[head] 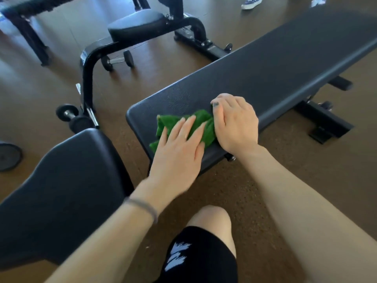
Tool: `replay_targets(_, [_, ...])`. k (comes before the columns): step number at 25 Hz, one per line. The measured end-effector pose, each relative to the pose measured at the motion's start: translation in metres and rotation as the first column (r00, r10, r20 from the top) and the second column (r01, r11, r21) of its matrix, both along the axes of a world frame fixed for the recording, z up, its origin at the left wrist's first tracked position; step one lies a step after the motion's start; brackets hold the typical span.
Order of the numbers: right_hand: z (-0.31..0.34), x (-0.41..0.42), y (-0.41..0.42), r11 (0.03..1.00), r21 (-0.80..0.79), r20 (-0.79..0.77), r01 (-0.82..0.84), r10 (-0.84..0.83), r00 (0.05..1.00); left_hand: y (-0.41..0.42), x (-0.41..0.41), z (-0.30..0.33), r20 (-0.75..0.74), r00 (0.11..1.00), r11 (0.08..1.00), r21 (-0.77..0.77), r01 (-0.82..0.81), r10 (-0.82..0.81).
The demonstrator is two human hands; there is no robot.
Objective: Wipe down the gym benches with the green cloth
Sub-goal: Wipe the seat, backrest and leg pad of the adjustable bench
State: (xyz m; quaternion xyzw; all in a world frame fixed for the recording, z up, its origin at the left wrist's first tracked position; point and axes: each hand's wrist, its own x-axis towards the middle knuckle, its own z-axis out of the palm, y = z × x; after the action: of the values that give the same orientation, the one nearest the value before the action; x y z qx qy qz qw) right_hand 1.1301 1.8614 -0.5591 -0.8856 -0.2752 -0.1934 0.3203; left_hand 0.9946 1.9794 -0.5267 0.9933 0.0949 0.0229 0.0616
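**Both hands on the green cloth at the near end of the flat bench**

A brown floor (265, 190) fills the frame. Across it, from the centre to the upper right, runs a long black flat bench, the desk (265, 64) that carries the cloth. A second black padded bench (61, 190) fills the lower left, and beyond it, at upper centre, stands a third bench with a small round-edged seat pad (138, 23) on a curved black frame (87, 64).

The person's bare forearms reach in from the bottom edge; a knee and black shorts (200, 256) sit at lower centre.

The green cloth (195, 123) lies bunched on the near end of the desk, close to its rounded corner. The left hand (179, 154) lies flat on the cloth, fingers straight and spread, pressing down. The right hand (234, 123) is just beside it at the cloth's right end, fingers curled over that edge and gripping it against the pad.

One dumbbell (118, 61) lies on the floor under the curved frame; another dumbbell (72, 117) lies at centre left. A thin band (142, 207) circles the left wrist. Patterned shoes (252, 2) show at the top edge.
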Motion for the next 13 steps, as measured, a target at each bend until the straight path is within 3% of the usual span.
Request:
replay_targets(3, [0.001,0.001,0.000,1.000,-0.020,-0.014,0.011,-0.011,1.000,0.005,-0.025,-0.002,-0.045,0.998,0.999,0.003,0.053,-0.053])
replay_targets(8, [0.017,0.003,0.002,0.999,-0.039,-0.197,0.020,-0.028,0.980,0.016,0.052,0.006,-0.073,0.992,0.994,-0.049,0.095,-0.098])
replay_targets(13, [0.036,0.042,-0.048,0.970,-0.032,-0.214,0.241,-0.242,0.946,0.003,0.111,0.006,-0.116,0.981,0.985,-0.087,0.148,-0.158])
